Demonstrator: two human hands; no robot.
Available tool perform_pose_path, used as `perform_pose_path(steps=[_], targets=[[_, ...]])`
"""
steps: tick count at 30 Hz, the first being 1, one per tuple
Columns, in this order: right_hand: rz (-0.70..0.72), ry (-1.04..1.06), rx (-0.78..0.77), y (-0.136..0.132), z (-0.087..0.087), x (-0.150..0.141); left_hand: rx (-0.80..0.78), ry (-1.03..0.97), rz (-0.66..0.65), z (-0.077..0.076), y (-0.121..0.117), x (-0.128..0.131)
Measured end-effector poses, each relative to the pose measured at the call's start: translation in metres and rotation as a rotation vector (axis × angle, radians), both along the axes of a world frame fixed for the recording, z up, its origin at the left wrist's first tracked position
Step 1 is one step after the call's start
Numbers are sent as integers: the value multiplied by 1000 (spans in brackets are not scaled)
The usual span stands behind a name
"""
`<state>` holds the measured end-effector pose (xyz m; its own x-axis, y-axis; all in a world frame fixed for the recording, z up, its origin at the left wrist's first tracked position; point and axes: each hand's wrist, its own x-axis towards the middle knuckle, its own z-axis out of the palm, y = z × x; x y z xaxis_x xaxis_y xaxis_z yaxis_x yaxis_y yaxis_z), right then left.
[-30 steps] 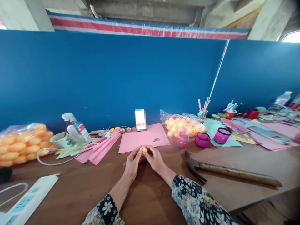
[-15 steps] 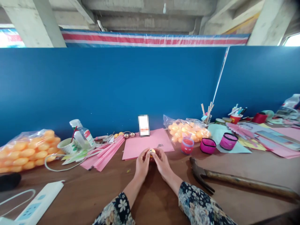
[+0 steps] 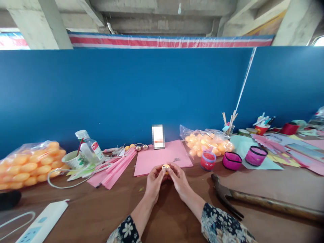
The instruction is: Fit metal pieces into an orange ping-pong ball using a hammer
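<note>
Both hands meet at the middle of the table's near half, pinching one small orange ball (image 3: 165,166) between the fingertips. A white and dark spot shows on the ball; its finer detail is too small to tell. My left hand (image 3: 154,180) grips it from the left and my right hand (image 3: 178,177) from the right, thumbs close together. Just beyond the fingers lies a stack of pink paper (image 3: 152,161), with a little heap of tiny metal pieces (image 3: 176,159) on its right part.
A claw hammer (image 3: 263,199) lies at right. Behind it stand a red cup (image 3: 208,161) and two magenta bands (image 3: 232,161). Bags of orange balls (image 3: 30,165) sit left and back right. Pink strips (image 3: 115,168), a bottle (image 3: 92,148) and a power strip (image 3: 43,222) are at left.
The view has shifted slightly, so most table things sit a little further right. Both hands still hold the orange ball, whose spotted side now shows a little differently between the thumbs.
</note>
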<state>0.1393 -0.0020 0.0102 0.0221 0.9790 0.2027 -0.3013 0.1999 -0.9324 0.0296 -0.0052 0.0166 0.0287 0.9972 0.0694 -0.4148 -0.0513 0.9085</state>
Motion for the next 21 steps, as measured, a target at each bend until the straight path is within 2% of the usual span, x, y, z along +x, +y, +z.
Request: perform_pose_path(steps=[6,10,16,21], targets=[[30,12,-113,0,2,1,-69,-12,50,-3,2,0],[54,17,-101,-1,5,1,-74,-66,50,-3,2,0],[78,96,-111,0,2,1,-90,-35,38,-3,2,1],[89,68,-96,1,-1,2,-102,-69,60,-3,2,0]])
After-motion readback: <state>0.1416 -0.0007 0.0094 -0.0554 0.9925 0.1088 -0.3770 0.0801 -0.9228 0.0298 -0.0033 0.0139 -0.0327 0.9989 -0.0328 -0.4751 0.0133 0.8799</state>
